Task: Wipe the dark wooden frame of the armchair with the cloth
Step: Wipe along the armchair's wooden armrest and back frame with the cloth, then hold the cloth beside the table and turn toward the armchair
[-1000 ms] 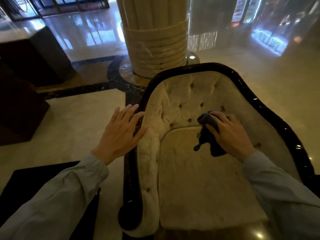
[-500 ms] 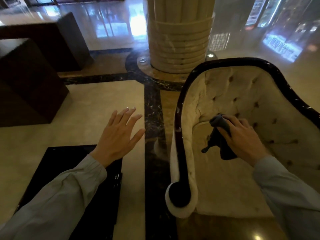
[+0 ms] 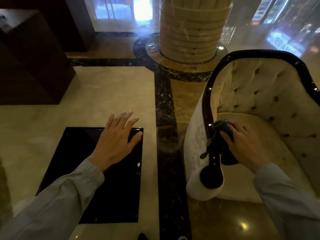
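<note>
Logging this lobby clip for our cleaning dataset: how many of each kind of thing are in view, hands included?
Armchairs: 1
Cloths: 1
Hands: 2, left hand, right hand
Columns: 1
Black floor panels: 1
Dark wooden blocks: 1
Total: 7

One armchair (image 3: pixel 259 104), one cloth (image 3: pixel 223 135), one column (image 3: pixel 188 26). Two hands: the left hand (image 3: pixel 117 141) and the right hand (image 3: pixel 245 144). One black floor panel (image 3: pixel 107 196) and one dark block (image 3: pixel 29 66).
</note>
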